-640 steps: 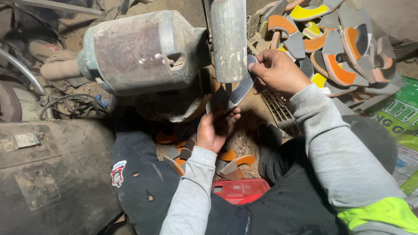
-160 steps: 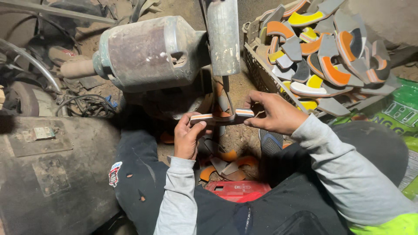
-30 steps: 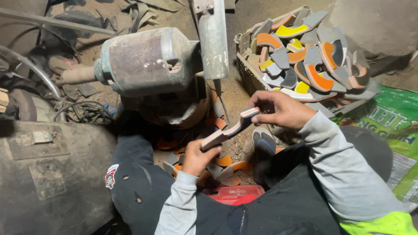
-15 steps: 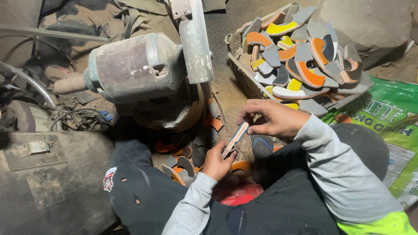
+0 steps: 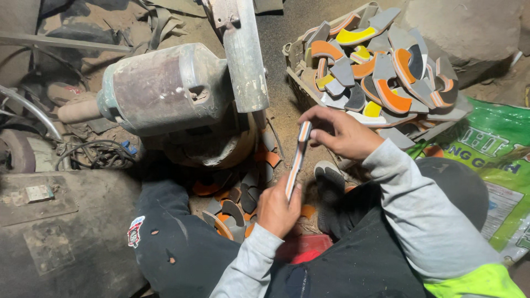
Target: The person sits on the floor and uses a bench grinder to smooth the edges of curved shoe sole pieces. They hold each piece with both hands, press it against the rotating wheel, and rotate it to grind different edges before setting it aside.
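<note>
Floor: dusty, littered with sole offcuts (image 5: 232, 212).
Piece: thin grey-orange sole strip (image 5: 296, 163), held edge-up between left hand (image 5: 279, 212) and right hand (image 5: 339, 132), both pinching its ends.
Risk: strip may flex and slip (grip is fingertip-only) toward the motor (image 5: 165, 88).

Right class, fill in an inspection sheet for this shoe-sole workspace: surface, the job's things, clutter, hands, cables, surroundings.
Surface: dirt floor, dusty and brown.
Job's things: layered orange and grey sole piece held edge-on between both hands, below the motor-driven grinder.
Clutter: cut sole pieces scattered on the floor between the person's legs; red object by the lap.
Hands: left hand grips the lower end, right hand the upper end.
Cables: dark wires coiled left of the grinder.
Surroundings: crate of sole pieces, green printed sack.
</note>
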`<state>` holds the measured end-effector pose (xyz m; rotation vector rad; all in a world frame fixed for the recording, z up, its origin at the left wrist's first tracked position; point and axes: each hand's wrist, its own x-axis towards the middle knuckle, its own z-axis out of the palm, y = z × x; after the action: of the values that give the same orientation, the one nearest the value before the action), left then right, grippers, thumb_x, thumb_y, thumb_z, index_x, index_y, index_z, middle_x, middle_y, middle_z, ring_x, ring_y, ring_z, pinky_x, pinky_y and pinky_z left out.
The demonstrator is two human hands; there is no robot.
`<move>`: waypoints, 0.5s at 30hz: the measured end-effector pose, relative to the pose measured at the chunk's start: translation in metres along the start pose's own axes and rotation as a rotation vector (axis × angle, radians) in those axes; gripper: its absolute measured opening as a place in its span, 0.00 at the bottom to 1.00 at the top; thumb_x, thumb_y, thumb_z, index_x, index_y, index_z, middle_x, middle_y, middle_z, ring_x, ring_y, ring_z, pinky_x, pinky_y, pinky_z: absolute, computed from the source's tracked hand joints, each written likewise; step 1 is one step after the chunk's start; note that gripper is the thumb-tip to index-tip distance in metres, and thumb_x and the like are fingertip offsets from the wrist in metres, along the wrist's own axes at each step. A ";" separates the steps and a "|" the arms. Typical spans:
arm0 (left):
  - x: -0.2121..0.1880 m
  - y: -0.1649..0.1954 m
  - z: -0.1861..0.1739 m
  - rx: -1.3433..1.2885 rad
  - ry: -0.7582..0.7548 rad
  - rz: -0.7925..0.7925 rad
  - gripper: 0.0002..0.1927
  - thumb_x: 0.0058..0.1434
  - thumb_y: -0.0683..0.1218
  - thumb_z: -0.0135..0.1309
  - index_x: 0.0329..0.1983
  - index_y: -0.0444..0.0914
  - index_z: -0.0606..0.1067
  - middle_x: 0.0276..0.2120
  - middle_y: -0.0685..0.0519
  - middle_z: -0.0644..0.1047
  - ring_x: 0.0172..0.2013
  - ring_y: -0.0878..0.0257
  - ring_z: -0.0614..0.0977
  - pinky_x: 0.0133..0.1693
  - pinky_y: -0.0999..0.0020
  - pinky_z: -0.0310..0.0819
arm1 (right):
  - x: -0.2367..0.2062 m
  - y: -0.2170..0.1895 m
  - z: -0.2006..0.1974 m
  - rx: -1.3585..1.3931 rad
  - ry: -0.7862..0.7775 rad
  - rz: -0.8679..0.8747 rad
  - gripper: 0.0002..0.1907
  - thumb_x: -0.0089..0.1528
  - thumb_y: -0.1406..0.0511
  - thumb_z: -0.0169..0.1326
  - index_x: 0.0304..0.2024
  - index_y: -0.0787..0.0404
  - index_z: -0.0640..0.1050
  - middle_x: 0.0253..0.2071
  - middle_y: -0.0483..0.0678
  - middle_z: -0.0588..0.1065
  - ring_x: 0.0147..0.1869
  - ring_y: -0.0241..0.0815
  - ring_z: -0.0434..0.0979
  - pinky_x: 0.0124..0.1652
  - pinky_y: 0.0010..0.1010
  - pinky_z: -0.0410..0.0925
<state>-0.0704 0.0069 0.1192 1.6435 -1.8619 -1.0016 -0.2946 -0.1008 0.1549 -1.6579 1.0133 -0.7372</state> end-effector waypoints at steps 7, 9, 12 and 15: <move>-0.012 0.023 -0.018 0.137 0.287 0.286 0.41 0.48 0.33 0.52 0.70 0.26 0.61 0.48 0.33 0.76 0.42 0.38 0.82 0.42 0.51 0.79 | 0.005 -0.001 -0.003 0.452 0.063 0.005 0.18 0.67 0.70 0.50 0.60 0.66 0.69 0.58 0.53 0.76 0.62 0.40 0.77 0.62 0.31 0.70; -0.017 0.026 -0.015 0.068 0.315 0.346 0.41 0.50 0.33 0.52 0.70 0.24 0.58 0.53 0.30 0.74 0.45 0.37 0.82 0.45 0.53 0.80 | 0.001 -0.007 -0.005 0.496 0.035 -0.024 0.18 0.69 0.68 0.50 0.61 0.67 0.68 0.60 0.55 0.76 0.64 0.42 0.77 0.64 0.34 0.70; -0.019 0.028 -0.011 0.036 0.390 0.415 0.38 0.53 0.34 0.54 0.69 0.25 0.59 0.55 0.30 0.75 0.48 0.36 0.82 0.48 0.54 0.80 | -0.002 -0.013 -0.007 0.563 -0.024 -0.089 0.19 0.70 0.66 0.49 0.62 0.66 0.68 0.62 0.57 0.75 0.66 0.45 0.76 0.66 0.37 0.69; -0.020 0.027 -0.010 0.012 0.386 0.417 0.40 0.52 0.35 0.56 0.69 0.25 0.60 0.52 0.31 0.76 0.47 0.37 0.83 0.47 0.53 0.80 | -0.004 -0.016 -0.008 0.637 -0.064 -0.134 0.19 0.70 0.66 0.50 0.62 0.66 0.67 0.63 0.58 0.74 0.68 0.48 0.75 0.67 0.40 0.68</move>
<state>-0.0765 0.0252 0.1492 1.2652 -1.8311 -0.4616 -0.2992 -0.0985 0.1722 -1.1852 0.5397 -0.9683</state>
